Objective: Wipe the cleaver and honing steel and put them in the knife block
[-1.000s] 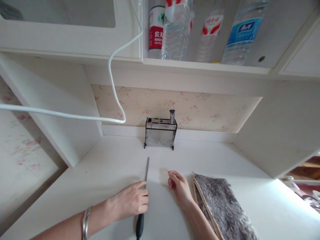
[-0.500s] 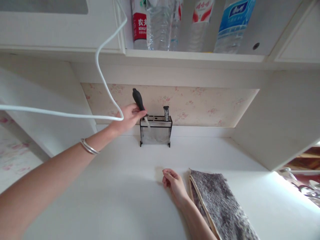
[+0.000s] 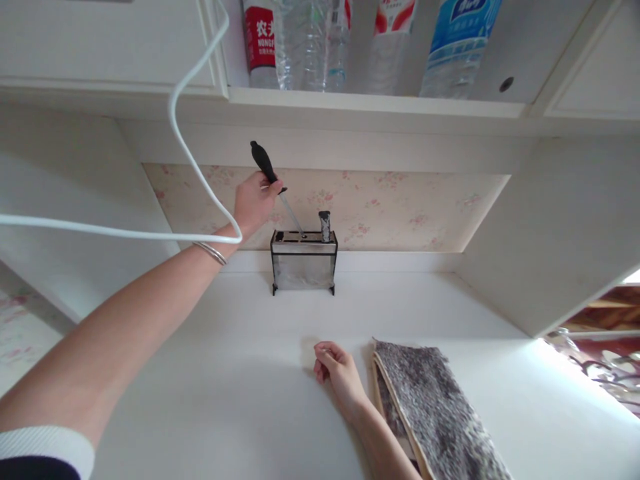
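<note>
My left hand grips a honing steel just below its black handle. The thin metal rod slants down to the right, its tip at a hole in the top of a knife block. This block has a black frame and clear sides, and stands against the back wall. Another handle, dark and patterned, sticks up from its right end. On the white counter rests my right hand, fingers curled in with nothing seen in them. Just to its right lies a folded grey fleecy cloth.
Overhead, an open cabinet shelf holds several plastic bottles. A white cable hangs in front of my left forearm. Side panels flank the counter. Metal items show at the far right.
My left hand has risen with the honing steel, so more of the rod shows above the knife block. My right hand stays curled on the counter. The view has shifted slightly.
</note>
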The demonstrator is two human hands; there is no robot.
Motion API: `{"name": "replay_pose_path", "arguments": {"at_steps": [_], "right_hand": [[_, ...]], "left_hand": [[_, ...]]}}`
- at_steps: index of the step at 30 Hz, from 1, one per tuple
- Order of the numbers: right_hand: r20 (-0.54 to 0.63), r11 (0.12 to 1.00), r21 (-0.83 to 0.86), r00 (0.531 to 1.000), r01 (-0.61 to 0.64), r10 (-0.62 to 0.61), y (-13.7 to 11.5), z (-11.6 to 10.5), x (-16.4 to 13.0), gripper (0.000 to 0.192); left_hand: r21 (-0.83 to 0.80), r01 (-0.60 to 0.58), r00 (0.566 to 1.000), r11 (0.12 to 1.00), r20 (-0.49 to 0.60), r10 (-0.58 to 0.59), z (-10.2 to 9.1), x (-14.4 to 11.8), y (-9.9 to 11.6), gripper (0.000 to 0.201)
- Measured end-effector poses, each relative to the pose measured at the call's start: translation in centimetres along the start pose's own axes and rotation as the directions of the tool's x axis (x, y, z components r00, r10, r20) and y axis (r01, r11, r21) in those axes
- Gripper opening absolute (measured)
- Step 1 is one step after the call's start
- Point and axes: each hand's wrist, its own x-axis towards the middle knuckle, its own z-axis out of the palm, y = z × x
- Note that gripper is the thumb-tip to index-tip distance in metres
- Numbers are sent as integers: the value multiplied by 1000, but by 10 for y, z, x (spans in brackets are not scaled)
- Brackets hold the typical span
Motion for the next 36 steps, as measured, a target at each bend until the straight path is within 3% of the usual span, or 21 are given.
{"name": "replay_pose_path", "arguments": {"at_steps": [6, 11, 16, 20, 28, 34, 36], "right_hand": [[35, 996, -89, 999, 28, -25, 9, 4, 3, 33], [39, 987, -157, 998, 45, -40, 10, 4, 2, 29], [35, 983, -179, 999, 42, -36, 9, 4, 0, 29], [39, 979, -202, 999, 41, -33, 9, 5, 0, 30], [29, 969, -245, 999, 32, -25, 7, 6, 1, 28], [38, 956, -291, 999, 44, -34, 10, 9, -4, 31], [26, 970, -241, 999, 39, -34, 2, 10, -7, 31]], "left_hand": [[98, -28, 995, 995, 100, 18, 16, 21, -7, 23], [279, -74, 978, 957, 208, 15, 42, 40, -5, 21], [311, -72, 903, 948, 424, -70, 74, 14, -20, 28], [339, -35, 877, 940, 461, -134, 89, -16, -45, 29], [336, -2, 860, 942, 481, -170, 101, -36, -81, 31], [288, 24, 847, 957, 502, -172, 95, -40, -82, 44], [232, 20, 875, 972, 466, -129, 84, -43, -81, 53]]}}
